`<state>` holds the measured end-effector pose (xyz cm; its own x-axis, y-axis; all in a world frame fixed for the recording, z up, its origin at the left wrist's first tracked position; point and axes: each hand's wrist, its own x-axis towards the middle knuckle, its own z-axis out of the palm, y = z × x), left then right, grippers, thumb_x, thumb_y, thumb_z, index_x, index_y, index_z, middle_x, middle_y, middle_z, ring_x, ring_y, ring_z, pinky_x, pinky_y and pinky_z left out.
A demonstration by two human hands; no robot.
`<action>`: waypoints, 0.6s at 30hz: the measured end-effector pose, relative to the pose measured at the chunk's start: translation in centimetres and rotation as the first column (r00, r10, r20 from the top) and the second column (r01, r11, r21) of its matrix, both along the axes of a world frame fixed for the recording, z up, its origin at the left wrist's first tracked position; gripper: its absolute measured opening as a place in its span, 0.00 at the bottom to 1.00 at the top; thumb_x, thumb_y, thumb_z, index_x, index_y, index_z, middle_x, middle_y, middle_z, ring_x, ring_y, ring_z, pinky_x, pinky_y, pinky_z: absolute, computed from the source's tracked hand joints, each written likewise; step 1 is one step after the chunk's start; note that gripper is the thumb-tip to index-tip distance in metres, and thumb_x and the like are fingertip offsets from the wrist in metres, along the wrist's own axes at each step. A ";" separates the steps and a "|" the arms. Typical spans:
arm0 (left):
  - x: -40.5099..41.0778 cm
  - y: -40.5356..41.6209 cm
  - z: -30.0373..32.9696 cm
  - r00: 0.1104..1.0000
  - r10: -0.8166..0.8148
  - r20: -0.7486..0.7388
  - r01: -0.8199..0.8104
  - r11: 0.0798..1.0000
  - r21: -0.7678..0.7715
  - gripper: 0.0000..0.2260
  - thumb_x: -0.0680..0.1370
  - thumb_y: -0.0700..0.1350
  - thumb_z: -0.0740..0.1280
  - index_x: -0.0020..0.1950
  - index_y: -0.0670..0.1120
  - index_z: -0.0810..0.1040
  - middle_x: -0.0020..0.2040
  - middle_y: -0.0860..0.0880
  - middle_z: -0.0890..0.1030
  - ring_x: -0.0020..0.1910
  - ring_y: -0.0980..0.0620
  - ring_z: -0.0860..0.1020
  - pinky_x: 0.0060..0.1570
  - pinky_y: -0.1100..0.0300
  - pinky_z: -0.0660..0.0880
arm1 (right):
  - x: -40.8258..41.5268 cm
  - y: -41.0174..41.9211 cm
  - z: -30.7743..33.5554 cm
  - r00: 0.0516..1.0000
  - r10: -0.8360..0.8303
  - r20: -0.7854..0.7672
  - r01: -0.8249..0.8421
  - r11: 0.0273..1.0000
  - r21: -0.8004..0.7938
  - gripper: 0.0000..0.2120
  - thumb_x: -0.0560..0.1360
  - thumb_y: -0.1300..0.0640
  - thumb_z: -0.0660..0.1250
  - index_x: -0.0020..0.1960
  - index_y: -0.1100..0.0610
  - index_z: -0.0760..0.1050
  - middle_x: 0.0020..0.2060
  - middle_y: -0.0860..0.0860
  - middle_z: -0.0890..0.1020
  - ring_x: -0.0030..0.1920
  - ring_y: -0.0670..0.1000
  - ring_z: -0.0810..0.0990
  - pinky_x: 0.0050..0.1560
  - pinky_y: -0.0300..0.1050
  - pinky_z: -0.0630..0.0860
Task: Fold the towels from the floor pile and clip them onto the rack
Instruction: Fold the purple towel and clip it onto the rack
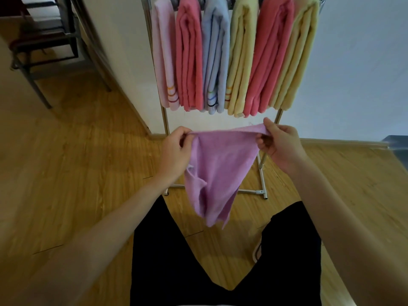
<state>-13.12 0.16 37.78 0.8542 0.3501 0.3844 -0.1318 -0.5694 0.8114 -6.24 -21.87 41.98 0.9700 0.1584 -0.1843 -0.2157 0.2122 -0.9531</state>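
A purple towel [217, 171] hangs in the air in front of me, stretched along its top edge. My left hand [176, 151] pinches its left corner and my right hand [279, 144] pinches its right corner. The cloth droops to a loose point above my legs. Behind it stands a metal rack [262, 173] with several folded towels hanging side by side: pale pink [164, 62], coral [189, 58], blue [215, 56], yellow [239, 60], coral again [268, 58] and yellow [298, 56]. No floor pile is in view.
The floor is wooden [77, 173]. A dark metal-framed piece of furniture [44, 40] stands at the far left beside a white wall corner [123, 62]. A grey object [399, 149] sits at the right edge. My legs in black trousers [220, 272] fill the bottom.
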 end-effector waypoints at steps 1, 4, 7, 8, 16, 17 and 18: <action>0.1 0.0 0.3 1.000 0.006 0.008 -0.006 1.000 -0.016 0.05 0.79 0.38 0.62 0.48 0.42 0.77 0.40 0.51 0.78 0.40 0.58 0.76 0.41 0.71 0.71 | 0.1 -0.3 -0.8 1.000 0.003 -0.029 -0.006 0.995 -0.095 0.11 0.79 0.57 0.64 0.41 0.62 0.75 0.29 0.54 0.75 0.27 0.47 0.73 0.29 0.36 0.73; 0.1 -0.1 0.9 0.999 0.008 0.037 -0.006 0.999 -0.040 0.05 0.79 0.37 0.62 0.47 0.44 0.77 0.40 0.52 0.78 0.41 0.58 0.76 0.42 0.70 0.71 | 0.0 -0.5 -3.5 0.998 0.032 -0.052 -0.047 0.950 -0.308 0.06 0.76 0.61 0.67 0.44 0.65 0.77 0.29 0.55 0.75 0.26 0.48 0.71 0.25 0.35 0.70; 0.0 -0.1 1.3 0.998 0.022 0.051 -0.021 1.000 -0.022 0.05 0.79 0.38 0.63 0.47 0.45 0.76 0.40 0.54 0.77 0.41 0.58 0.76 0.42 0.71 0.71 | -0.7 0.0 -5.6 0.999 0.040 0.017 -0.031 0.931 -0.364 0.09 0.76 0.63 0.67 0.55 0.61 0.71 0.31 0.55 0.78 0.28 0.48 0.75 0.29 0.38 0.75; 0.0 0.0 1.3 0.998 0.032 0.049 -0.031 0.999 -0.018 0.05 0.79 0.38 0.63 0.47 0.45 0.76 0.39 0.55 0.77 0.40 0.59 0.76 0.41 0.71 0.71 | -1.1 0.2 -6.0 0.996 0.068 0.065 -0.039 0.924 -0.380 0.09 0.77 0.65 0.65 0.56 0.60 0.71 0.33 0.56 0.79 0.29 0.49 0.77 0.32 0.41 0.76; 0.0 0.7 1.4 0.992 0.117 0.045 -0.116 0.993 -0.024 0.05 0.80 0.39 0.62 0.47 0.44 0.77 0.39 0.56 0.76 0.40 0.58 0.76 0.41 0.66 0.73 | -3.4 1.4 -9.0 0.832 0.449 0.325 -0.171 0.766 -0.620 0.10 0.72 0.68 0.69 0.53 0.60 0.78 0.44 0.49 0.82 0.43 0.45 0.81 0.42 0.34 0.76; 0.0 0.7 1.5 0.991 0.124 0.045 -0.123 0.992 -0.023 0.05 0.80 0.39 0.62 0.47 0.45 0.77 0.39 0.57 0.76 0.40 0.58 0.76 0.41 0.66 0.73 | -3.6 1.6 -9.5 0.812 0.455 0.365 -0.119 0.742 -0.660 0.08 0.73 0.65 0.70 0.52 0.59 0.79 0.44 0.48 0.81 0.44 0.45 0.80 0.42 0.34 0.76; -0.1 0.7 1.5 0.990 0.133 0.043 -0.132 0.991 -0.023 0.05 0.80 0.40 0.62 0.47 0.45 0.76 0.39 0.57 0.76 0.40 0.58 0.76 0.41 0.66 0.73 | -3.7 1.9 -9.8 0.804 0.435 0.404 -0.056 0.734 -0.677 0.06 0.74 0.63 0.69 0.51 0.58 0.80 0.44 0.48 0.81 0.44 0.44 0.79 0.42 0.33 0.75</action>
<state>-13.19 0.85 39.28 0.7822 0.4669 0.4125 -0.0926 -0.5676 0.8181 -9.97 -19.95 32.16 0.8804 0.4421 0.1717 0.3781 -0.4358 -0.8168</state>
